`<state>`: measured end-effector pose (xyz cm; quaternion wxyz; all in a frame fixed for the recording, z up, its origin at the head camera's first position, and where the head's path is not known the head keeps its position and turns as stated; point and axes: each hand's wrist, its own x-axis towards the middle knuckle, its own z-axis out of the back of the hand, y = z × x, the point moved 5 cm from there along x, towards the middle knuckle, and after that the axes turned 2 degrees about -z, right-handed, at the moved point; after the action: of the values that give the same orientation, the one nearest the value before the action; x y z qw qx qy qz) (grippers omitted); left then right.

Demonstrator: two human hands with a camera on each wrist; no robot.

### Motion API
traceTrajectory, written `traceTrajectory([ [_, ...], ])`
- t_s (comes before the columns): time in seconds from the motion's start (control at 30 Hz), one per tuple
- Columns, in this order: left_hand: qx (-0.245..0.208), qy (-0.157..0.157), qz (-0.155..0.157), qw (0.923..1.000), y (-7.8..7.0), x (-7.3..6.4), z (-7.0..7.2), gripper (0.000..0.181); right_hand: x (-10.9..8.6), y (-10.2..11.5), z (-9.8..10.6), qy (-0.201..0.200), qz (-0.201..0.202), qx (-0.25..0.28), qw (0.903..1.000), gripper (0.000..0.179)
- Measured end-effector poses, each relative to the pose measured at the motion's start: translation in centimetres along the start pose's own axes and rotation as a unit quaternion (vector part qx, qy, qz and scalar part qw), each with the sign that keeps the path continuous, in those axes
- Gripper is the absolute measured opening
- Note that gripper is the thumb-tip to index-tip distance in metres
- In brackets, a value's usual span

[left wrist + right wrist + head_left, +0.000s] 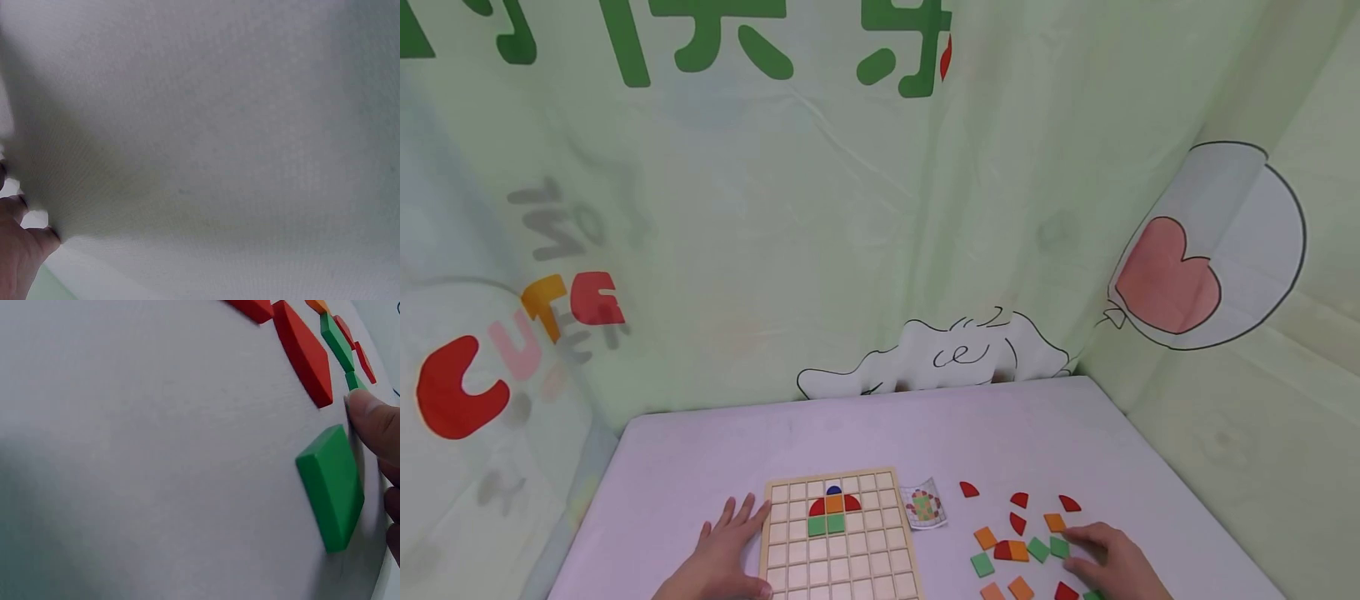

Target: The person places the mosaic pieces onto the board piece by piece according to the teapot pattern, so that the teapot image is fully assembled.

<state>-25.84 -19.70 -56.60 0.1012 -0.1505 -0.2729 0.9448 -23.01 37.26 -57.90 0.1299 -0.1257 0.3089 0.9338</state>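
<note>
In the head view my left hand lies with fingers spread at the left edge of a wooden grid board. Near the board's top sit a blue rounded piece, an orange square, red quarter-circles and green squares. My right hand reaches over scattered tiles, thumb and index finger apart beside a green square tile. An orange square lies by the index fingertip. From the right wrist, the thumb appears close to a green tile; whether it touches is unclear.
A small printed pattern card lies right of the board. Loose red quarter-circles, orange squares and green squares are spread over the pale tabletop. Printed curtains stand behind and beside the table.
</note>
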Motion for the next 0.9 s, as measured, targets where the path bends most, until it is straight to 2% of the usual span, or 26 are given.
traceTrajectory([
  [0.2,0.002,0.003,0.006,1.0000,0.1,0.1,-0.1,0.127,-0.1,0.4,0.2,-0.016,0.025,-0.029,0.9991,0.058],
  [0.5,-0.003,-0.002,0.003,1.0000,0.0,0.0,0.0,0.126,-0.4,0.6,0.4,-0.022,0.037,-0.026,0.9987,0.046],
  [0.63,-0.004,-0.003,-0.002,1.0000,-0.2,-0.1,0.0,0.124,-0.3,0.6,0.5,-0.023,0.031,-0.023,0.9990,0.043],
  [0.9,-0.006,0.003,-0.013,0.9999,0.2,0.1,-0.1,0.127,-0.3,-0.4,0.4,-0.026,-0.007,0.002,0.9996,0.063],
])
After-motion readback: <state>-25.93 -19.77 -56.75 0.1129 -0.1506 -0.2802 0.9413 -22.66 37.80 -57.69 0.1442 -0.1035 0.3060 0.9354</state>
